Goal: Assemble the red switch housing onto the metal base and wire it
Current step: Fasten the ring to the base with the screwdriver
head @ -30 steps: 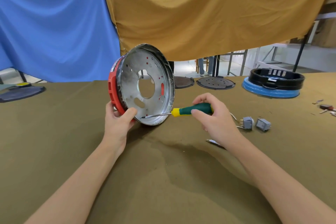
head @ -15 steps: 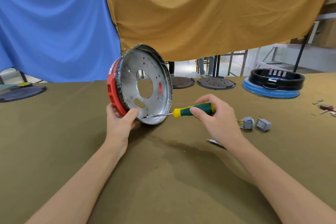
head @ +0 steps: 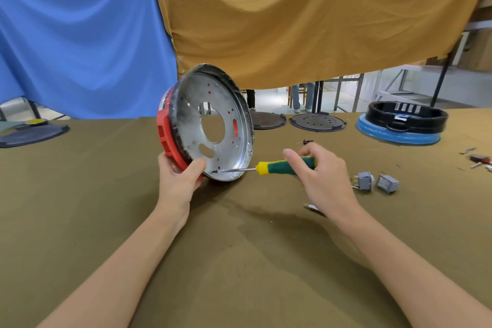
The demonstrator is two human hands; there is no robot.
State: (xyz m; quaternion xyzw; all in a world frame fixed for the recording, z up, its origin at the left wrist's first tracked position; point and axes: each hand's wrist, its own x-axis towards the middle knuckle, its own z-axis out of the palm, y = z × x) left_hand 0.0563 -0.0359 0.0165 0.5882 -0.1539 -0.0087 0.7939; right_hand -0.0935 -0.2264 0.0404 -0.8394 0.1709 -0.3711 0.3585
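A round metal base (head: 191, 114) stands on its edge on the olive table, dish side facing right. The red switch housing (head: 166, 138) sits against its left side. My left hand (head: 179, 181) grips the lower rim of base and housing, thumb on the metal. My right hand (head: 322, 178) holds a screwdriver (head: 277, 168) by its green and yellow handle. The shaft lies level, and its tip touches the inside of the base near the lower rim. Two grey rocker switches (head: 378, 182) lie on the table to the right of my right hand.
A black ring on a blue disc (head: 402, 125) stands at the back right. Two dark round plates (head: 316, 122) lie behind the base, another dark plate (head: 32, 133) at far left. Small metal bits (head: 476, 158) lie at the right edge. Blue and ochre cloths hang behind.
The base has tilted a little further over to the left. My right hand's fingers have shifted on the screwdriver handle, with the tip staying at the same spot.
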